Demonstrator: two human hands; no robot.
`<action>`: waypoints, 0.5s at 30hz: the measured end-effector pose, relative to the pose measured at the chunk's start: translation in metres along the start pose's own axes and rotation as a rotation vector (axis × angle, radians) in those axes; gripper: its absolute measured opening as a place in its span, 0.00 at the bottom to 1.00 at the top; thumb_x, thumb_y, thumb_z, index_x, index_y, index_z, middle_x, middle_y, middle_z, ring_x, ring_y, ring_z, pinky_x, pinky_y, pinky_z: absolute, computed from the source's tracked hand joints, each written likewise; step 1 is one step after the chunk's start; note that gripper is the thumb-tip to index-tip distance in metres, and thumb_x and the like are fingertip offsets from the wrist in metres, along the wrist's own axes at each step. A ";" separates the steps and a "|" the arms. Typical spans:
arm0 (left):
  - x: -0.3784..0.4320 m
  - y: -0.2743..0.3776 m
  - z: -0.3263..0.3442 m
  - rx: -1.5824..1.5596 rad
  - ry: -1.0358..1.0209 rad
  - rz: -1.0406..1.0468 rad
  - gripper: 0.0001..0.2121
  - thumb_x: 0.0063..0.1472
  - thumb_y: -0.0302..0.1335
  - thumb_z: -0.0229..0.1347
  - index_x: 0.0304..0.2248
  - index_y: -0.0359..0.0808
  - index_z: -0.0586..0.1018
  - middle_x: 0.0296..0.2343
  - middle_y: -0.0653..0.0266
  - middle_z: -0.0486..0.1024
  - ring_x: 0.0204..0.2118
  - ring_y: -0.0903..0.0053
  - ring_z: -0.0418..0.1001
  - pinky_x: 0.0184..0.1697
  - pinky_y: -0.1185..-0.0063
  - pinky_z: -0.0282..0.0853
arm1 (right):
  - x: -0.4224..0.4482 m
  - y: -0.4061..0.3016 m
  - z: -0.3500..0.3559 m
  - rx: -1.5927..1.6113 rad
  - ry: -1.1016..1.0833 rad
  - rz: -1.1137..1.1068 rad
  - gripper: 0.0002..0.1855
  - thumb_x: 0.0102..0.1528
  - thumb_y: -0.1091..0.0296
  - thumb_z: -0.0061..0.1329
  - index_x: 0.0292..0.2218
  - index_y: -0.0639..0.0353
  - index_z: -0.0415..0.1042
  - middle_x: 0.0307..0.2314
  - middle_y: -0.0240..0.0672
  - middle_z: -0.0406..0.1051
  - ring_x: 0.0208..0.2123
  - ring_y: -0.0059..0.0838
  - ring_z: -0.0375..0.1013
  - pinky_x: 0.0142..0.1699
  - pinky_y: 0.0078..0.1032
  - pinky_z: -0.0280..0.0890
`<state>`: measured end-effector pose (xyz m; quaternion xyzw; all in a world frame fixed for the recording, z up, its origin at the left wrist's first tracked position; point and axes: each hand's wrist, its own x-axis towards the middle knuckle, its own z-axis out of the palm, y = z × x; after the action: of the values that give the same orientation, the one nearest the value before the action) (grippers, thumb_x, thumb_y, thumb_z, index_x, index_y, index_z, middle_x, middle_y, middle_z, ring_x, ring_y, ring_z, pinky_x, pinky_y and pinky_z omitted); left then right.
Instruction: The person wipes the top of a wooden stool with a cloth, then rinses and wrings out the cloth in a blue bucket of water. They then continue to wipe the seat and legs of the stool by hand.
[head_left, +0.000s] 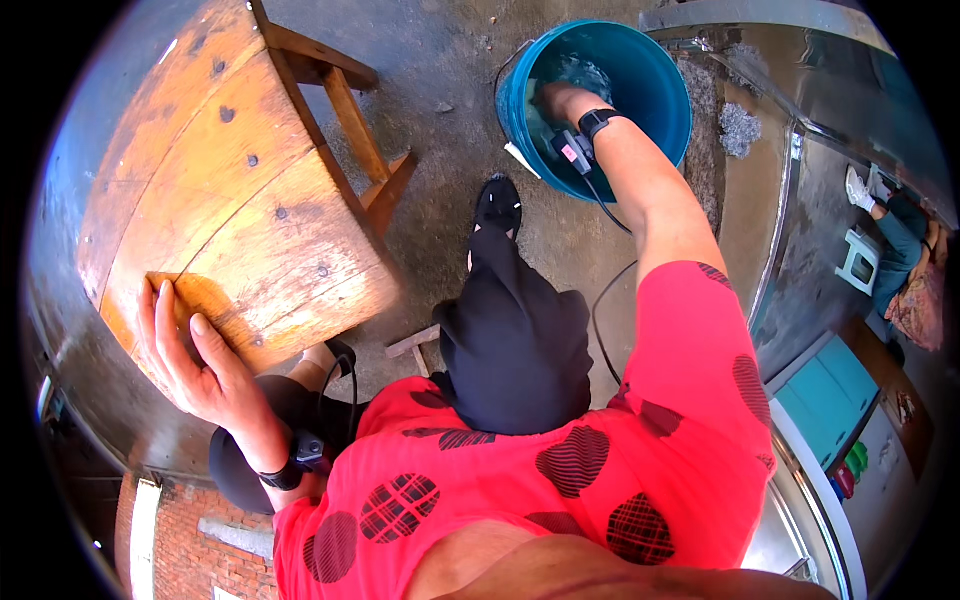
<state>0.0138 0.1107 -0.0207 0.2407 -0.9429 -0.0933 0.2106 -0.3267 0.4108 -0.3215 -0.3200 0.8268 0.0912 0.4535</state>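
Note:
A wooden table (247, 180) with nail heads and dark stains stands at my left, its top wet in places. My left hand (199, 360) lies at the near edge of the tabletop, fingers spread and holding nothing. My right arm reaches down into a blue plastic bucket (660, 112) with water (589, 73) in it. Inside, my right hand (566, 101) is partly hidden, its fingers in or at the water. Something pale shows beside these fingers, too unclear to name. Each wrist wears a black strap with a small device and a cable.
The bucket stands on a wet concrete floor (442, 142). A black cable (598, 315) hangs beside my right arm. At the far right, a person (904, 240) sits near a white plastic stool (859, 260). A turquoise cabinet (825, 397) stands lower right, and a brick wall (202, 540) lower left.

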 end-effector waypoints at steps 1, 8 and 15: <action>0.000 0.000 0.000 -0.004 0.009 0.000 0.14 0.63 0.25 0.48 0.47 0.30 0.75 0.50 0.52 0.70 0.55 0.61 0.65 0.59 0.68 0.55 | -0.009 0.006 -0.009 0.057 0.053 0.180 0.18 0.54 0.70 0.45 0.46 0.60 0.73 0.47 0.49 0.69 0.50 0.45 0.69 0.53 0.33 0.64; -0.004 -0.004 0.001 -0.014 -0.002 0.036 0.14 0.63 0.25 0.48 0.47 0.33 0.74 0.51 0.53 0.69 0.55 0.60 0.64 0.60 0.67 0.52 | -0.042 0.022 -0.004 0.228 0.195 0.017 0.13 0.50 0.75 0.42 0.34 0.55 0.78 0.34 0.45 0.75 0.40 0.38 0.74 0.46 0.30 0.66; -0.004 -0.009 -0.002 -0.065 -0.003 0.052 0.15 0.61 0.25 0.53 0.48 0.37 0.75 0.52 0.53 0.67 0.57 0.61 0.61 0.60 0.68 0.53 | -0.155 0.006 -0.049 1.617 0.301 -0.269 0.10 0.53 0.77 0.37 0.23 0.55 0.68 0.21 0.25 0.67 0.24 0.19 0.67 0.27 0.18 0.60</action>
<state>0.0220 0.1044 -0.0226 0.2091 -0.9456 -0.1186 0.2194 -0.3043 0.4632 -0.1689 -0.0005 0.6437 -0.6294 0.4353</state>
